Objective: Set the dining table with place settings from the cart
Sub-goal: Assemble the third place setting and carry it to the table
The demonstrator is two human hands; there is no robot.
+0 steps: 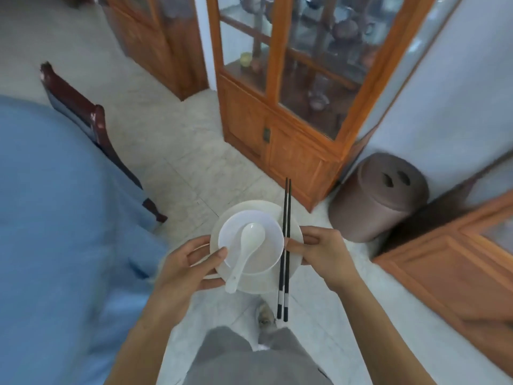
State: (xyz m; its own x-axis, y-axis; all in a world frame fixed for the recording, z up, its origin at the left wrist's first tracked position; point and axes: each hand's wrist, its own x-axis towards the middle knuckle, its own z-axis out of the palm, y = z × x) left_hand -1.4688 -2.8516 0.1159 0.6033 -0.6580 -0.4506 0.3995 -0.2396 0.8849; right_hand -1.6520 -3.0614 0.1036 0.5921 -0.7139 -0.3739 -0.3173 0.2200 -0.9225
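Left hand (191, 262) & right hand (319, 251) grip opposite rims of white plate (294, 232) carried over floor, bowl (266, 232) w/ spoon (247, 245) between thumbs, right thumb pinning chopsticks (286, 234); looks stiff, slick, breakable, so grip rims, keep level.

Blue tablecloth (55, 218) cut off at left edge, plate (294, 232) mostly hidden under bowl (266, 226), cabinet contents blurred

Left hand (188, 262) and right hand (319, 251) hold a plate (294, 232) bearing bowl (266, 257), spoon (247, 248) and chopsticks (285, 245).
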